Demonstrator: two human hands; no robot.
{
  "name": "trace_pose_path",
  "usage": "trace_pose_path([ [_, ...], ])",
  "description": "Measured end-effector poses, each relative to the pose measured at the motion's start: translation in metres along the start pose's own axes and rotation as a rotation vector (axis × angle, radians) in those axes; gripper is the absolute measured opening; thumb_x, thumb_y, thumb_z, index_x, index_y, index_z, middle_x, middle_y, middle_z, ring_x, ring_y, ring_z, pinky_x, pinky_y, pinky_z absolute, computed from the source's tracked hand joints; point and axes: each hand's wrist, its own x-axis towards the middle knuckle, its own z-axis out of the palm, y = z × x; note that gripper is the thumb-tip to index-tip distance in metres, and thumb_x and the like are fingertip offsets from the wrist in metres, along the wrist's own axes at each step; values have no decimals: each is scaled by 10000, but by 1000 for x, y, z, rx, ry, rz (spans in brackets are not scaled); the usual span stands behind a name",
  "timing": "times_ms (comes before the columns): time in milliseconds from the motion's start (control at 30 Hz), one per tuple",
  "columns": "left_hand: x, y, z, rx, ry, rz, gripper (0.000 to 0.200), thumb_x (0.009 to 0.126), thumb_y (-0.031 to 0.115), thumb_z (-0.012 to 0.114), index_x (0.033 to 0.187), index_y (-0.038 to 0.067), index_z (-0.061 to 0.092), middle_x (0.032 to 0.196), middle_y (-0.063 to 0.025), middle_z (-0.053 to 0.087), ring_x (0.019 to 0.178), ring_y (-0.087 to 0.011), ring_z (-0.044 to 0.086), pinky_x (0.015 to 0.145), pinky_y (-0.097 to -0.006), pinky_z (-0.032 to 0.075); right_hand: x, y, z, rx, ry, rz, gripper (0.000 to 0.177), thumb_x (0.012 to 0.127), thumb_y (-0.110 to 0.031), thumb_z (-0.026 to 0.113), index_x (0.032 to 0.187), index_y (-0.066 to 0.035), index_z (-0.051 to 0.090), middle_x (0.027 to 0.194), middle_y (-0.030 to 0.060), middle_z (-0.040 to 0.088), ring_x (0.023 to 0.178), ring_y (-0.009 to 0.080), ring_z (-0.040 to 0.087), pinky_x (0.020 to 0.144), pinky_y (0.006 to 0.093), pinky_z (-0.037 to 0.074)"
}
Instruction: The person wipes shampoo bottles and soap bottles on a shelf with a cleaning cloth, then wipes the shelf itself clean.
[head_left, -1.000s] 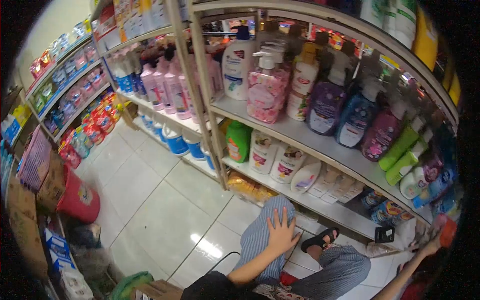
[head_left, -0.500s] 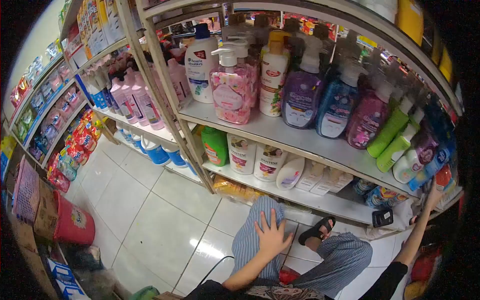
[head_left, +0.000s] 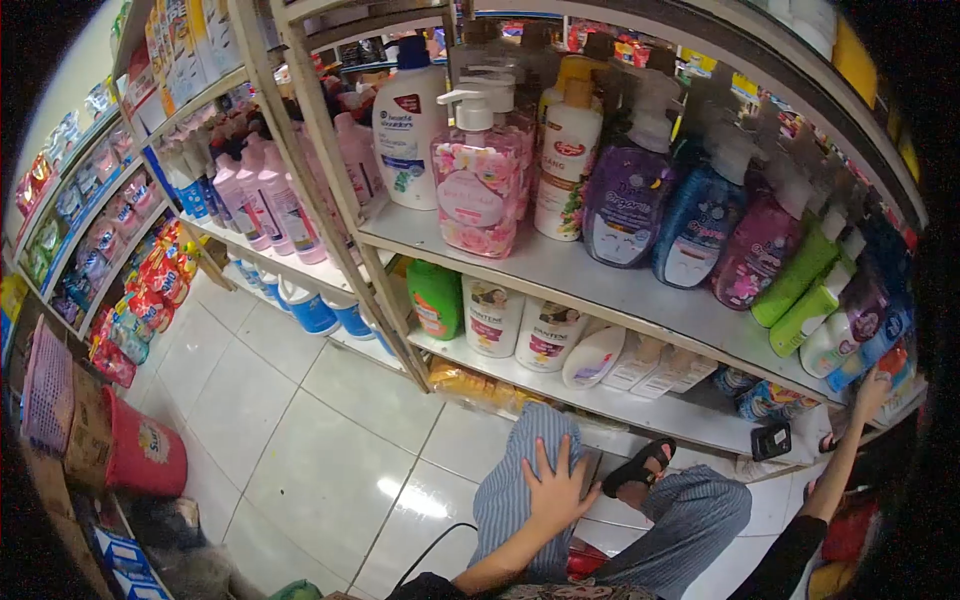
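Observation:
My left hand (head_left: 556, 490) lies with spread fingers on the knee of the striped trousers (head_left: 520, 450) and holds nothing. At the far right, my right hand (head_left: 874, 392) reaches to the end of the middle shelf (head_left: 590, 285), against a small item with an orange-red part (head_left: 893, 361). Its fingers are too small and partly hidden to tell whether they grip it. Beside that hand stand blue bottles (head_left: 885, 335), a white and purple bottle (head_left: 838, 335) and green pump bottles (head_left: 812, 310). Purple (head_left: 625, 205), blue (head_left: 703, 225) and pink (head_left: 757, 255) pump bottles stand farther left.
Below are white shampoo bottles (head_left: 492, 318), a green bottle (head_left: 434, 298) and a black device (head_left: 771, 441). A pink floral pump bottle (head_left: 478, 190) stands on the middle shelf. A red bucket (head_left: 147, 445) and boxes line the left. Packets fill the far-left shelves.
The view has shifted slightly, so the shelf bottles appear a little farther right. My left hand still rests on the knee, and my right hand remains at the shelf's right end.

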Motion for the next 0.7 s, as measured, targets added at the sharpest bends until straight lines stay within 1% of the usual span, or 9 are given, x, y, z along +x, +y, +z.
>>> trace_pose_path([
  [67, -1, -1, 0, -9, 67, 11, 442, 668, 460, 499, 983, 153, 539, 1257, -146, 243, 1140, -471, 112, 799, -652, 132, 4, 6, 7, -56, 27, 114, 493, 786, -455, 371, 891, 21, 450, 888, 242, 514, 828, 390, 488, 678, 455, 375],
  [133, -1, -2, 0, -17, 63, 20, 437, 662, 456, 508, 976, 152, 541, 1246, -145, 258, 1139, -470, 116, 794, -653, 137, 0, 8, -3, -60, 4, 70, 543, 782, -478, 356, 930, 40, 422, 896, 250, 513, 839, 387, 491, 689, 453, 383],
  [300, -1, -2, 1, -23, 86, 12, 428, 646, 444, 532, 960, 153, 544, 1226, -135, 288, 1134, -468, 134, 785, -651, 151, -5, 5, 11, -266, 138, -6, 483, 817, -398, 319, 980, 48, 409, 897, 238, 520, 834, 368, 506, 698, 429, 408],
  [333, -1, -1, 0, -23, 64, 16, 430, 644, 446, 531, 961, 157, 542, 1228, -128, 289, 1133, -466, 139, 785, -650, 154, -2, 5, 18, -247, 132, -14, 483, 817, -398, 319, 980, 48, 409, 897, 238, 520, 834, 368, 506, 698, 429, 408],
  [400, -2, -3, -4, -2, 56, -12, 432, 641, 448, 531, 963, 160, 540, 1230, -120, 290, 1132, -465, 143, 785, -649, 158, 0, 17, 25, -264, 50, 63, 401, 838, -315, 313, 960, 50, 425, 817, 236, 522, 782, 362, 515, 655, 431, 400],
  [467, -1, -2, -9, -33, 44, 13, 422, 643, 448, 530, 953, 162, 543, 1229, -109, 297, 1130, -463, 151, 783, -648, 168, 7, 37, 34, -153, 6, 40, 398, 838, -308, 321, 980, 49, 424, 838, 233, 518, 776, 360, 511, 657, 423, 403],
  [533, -2, -3, -7, -26, 26, -21, 411, 648, 444, 526, 947, 162, 544, 1229, -105, 298, 1129, -463, 155, 780, -650, 174, 25, 47, 42, 3, -57, 15, 395, 838, -292, 337, 1022, 47, 423, 881, 226, 511, 762, 357, 505, 660, 406, 410],
  [600, -3, -3, -6, -46, 57, 4, 396, 657, 435, 520, 940, 160, 545, 1231, -104, 296, 1130, -463, 156, 776, -652, 175, 28, 41, 48, 23, -59, -25, 424, 822, -313, 345, 996, 65, 427, 877, 240, 503, 762, 362, 503, 662, 418, 409],
  [700, -3, -4, -5, -35, 50, 13, 388, 669, 429, 511, 939, 152, 543, 1237, -100, 289, 1138, -458, 147, 776, -653, 175, 22, 37, 42, -70, 15, -87, 470, 799, -344, 357, 956, 93, 433, 872, 260, 492, 762, 370, 500, 666, 436, 406],
])
